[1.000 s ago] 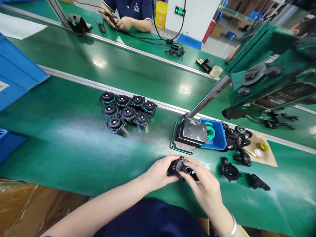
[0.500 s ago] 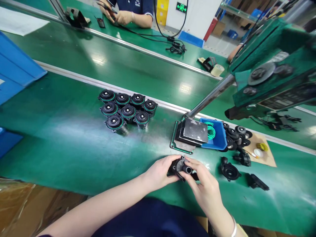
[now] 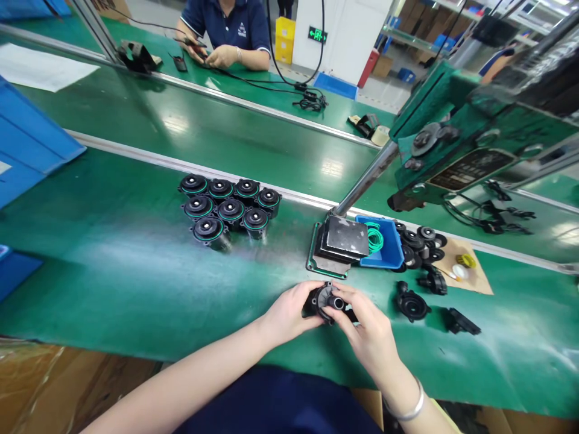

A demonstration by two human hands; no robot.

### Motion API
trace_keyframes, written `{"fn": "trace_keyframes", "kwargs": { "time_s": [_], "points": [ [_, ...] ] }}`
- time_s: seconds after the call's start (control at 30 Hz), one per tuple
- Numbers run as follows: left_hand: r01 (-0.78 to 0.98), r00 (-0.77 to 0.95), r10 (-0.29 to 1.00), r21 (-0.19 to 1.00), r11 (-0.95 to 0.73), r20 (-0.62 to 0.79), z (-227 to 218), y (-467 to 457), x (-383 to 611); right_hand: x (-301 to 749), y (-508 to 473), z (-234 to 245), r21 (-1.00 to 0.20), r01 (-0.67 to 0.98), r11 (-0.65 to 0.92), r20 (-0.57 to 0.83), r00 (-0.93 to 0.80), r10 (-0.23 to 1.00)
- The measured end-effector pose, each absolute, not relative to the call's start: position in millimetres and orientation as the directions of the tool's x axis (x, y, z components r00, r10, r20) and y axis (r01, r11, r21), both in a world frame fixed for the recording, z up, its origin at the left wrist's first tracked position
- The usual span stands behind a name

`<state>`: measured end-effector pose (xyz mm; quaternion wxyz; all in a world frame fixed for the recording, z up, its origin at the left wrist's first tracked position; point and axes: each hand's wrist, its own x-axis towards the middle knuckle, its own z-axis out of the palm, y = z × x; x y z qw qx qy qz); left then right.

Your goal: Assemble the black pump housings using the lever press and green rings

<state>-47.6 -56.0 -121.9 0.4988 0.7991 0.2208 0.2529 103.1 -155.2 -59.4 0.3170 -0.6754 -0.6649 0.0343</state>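
Observation:
Between my two hands is a black plastic pump housing (image 3: 324, 299) with a round tube stub pointing up toward me. My left hand (image 3: 289, 310) wraps round its left side, thumb on the top edge. The fingers of my right hand (image 3: 364, 319) close on its right side and around the stub. Much of the part is covered by my fingers. Right of my hands lie loose black pump covers, among them a round one (image 3: 412, 305), an upright one (image 3: 434, 281) and a flat-lying one (image 3: 462, 322).
Several black motor bodies with green rings (image 3: 230, 210) stand grouped at the left. A green arbor press (image 3: 452, 144) rises at the right over its metal block (image 3: 346, 236). Behind it sit a blue bin (image 3: 389, 247) of green rings and black discs (image 3: 414, 239). A co-worker (image 3: 226, 36) sits opposite.
My view has tilted and shifted slightly, so the bench items sit a little further left. Both hands keep hold of the pump housing, with little visible change in grip.

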Motion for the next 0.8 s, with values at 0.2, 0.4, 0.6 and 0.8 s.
{"fn": "trace_keyframes", "kwargs": {
  "time_s": [0.2,0.4,0.6,0.8],
  "points": [
    [0.12,0.782,0.602,0.909,-0.399,0.161,-121.9,-56.3,-47.8,104.8,-154.7,-60.1,-0.494,0.866,0.083,0.355,0.113,0.928],
    [0.119,0.782,0.604,0.914,-0.389,0.156,-120.5,-55.2,-48.6,106.8,-154.1,-58.9,-0.524,0.848,0.073,0.338,0.128,0.933],
    [-0.026,0.818,0.477,0.85,-0.525,0.32,-131.1,-52.4,-45.6,103.6,-156.6,-71.9,-0.639,0.769,0.009,0.257,0.203,0.945],
    [-0.054,0.766,0.483,0.792,-0.609,0.424,-93.3,-41.9,-42.6,131.6,-151.8,-17.8,-0.609,0.789,0.077,0.264,0.11,0.958]
  ]
}}
